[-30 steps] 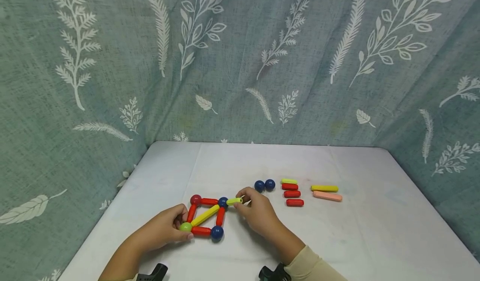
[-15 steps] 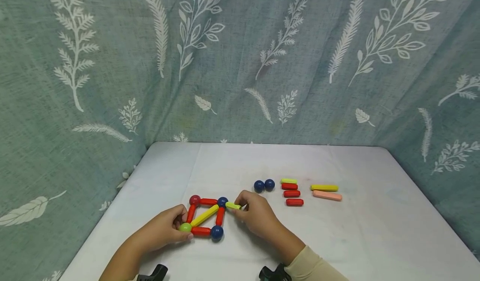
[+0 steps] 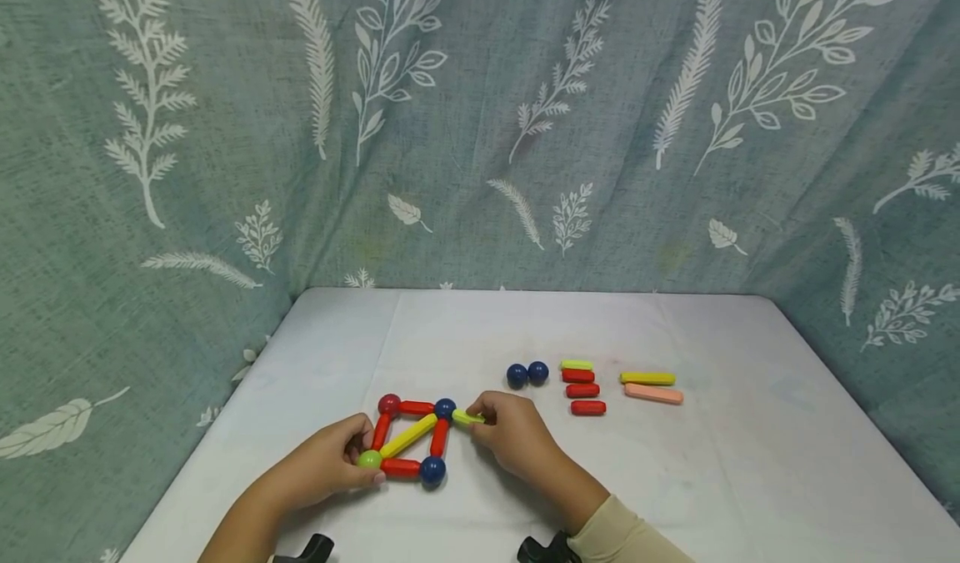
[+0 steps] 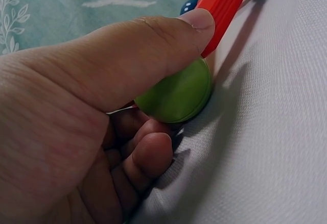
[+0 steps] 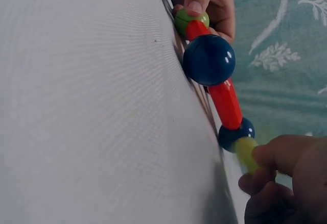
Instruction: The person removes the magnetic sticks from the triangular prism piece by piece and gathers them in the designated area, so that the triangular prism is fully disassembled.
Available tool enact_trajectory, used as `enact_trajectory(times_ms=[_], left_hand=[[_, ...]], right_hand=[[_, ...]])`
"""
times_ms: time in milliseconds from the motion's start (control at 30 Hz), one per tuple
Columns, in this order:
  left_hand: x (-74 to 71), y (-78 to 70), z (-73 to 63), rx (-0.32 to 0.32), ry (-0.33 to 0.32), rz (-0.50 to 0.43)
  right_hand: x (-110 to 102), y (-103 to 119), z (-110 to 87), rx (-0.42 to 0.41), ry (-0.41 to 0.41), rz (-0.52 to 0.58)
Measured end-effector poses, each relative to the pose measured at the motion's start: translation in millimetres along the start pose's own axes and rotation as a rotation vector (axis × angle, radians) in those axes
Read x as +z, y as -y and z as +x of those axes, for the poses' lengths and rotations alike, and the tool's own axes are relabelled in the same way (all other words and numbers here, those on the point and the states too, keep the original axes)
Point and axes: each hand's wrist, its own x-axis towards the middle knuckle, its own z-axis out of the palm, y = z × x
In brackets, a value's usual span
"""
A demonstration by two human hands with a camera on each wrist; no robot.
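A flat four-sided frame of short red sticks point(image 3: 401, 468) lies on the white table, with balls at its corners. Its corners are a red ball point(image 3: 389, 404), a green ball point(image 3: 369, 459), a near blue ball point(image 3: 432, 471) and a far blue ball point(image 3: 445, 409). A long yellow stick point(image 3: 408, 436) runs diagonally from green to far blue. My left hand point(image 3: 333, 456) holds the green ball, its thumb pressing beside a red stick in the left wrist view. My right hand point(image 3: 515, 431) pinches a short yellow-green stick point(image 3: 463, 417), whose other end meets the far blue ball.
Behind my right hand sit two loose blue balls point(image 3: 537, 372). To their right lie several short sticks, red point(image 3: 582, 390) and yellow-green point(image 3: 577, 364), then a long yellow stick point(image 3: 647, 378) and a long orange-pink stick point(image 3: 654, 394). A leaf-patterned curtain point(image 3: 480, 129) surrounds the table.
My right hand has come slightly nearer, swinging the outer end of the yellow-green stick toward me while its inner end stays at the blue ball. My left hand stays on the green ball.
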Motion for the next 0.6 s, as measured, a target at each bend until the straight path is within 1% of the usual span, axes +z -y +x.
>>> enact_trajectory(times_ms=[167,333,600], left_hand=[[1.4,1.0,1.9,-0.003,-0.004,-0.01],[1.0,2.5,0.9,-0.005,-0.007,0.007],[0.6,0.3,0.2,-0.017,-0.001,0.011]], right_hand=[[-0.6,-3.4,0.7,-0.001,0.017,-0.028],[-0.8,-6.1,0.6,0.013,0.033,-0.011],[-7.9,-10.0,-0.6,0.039,0.029,-0.034]])
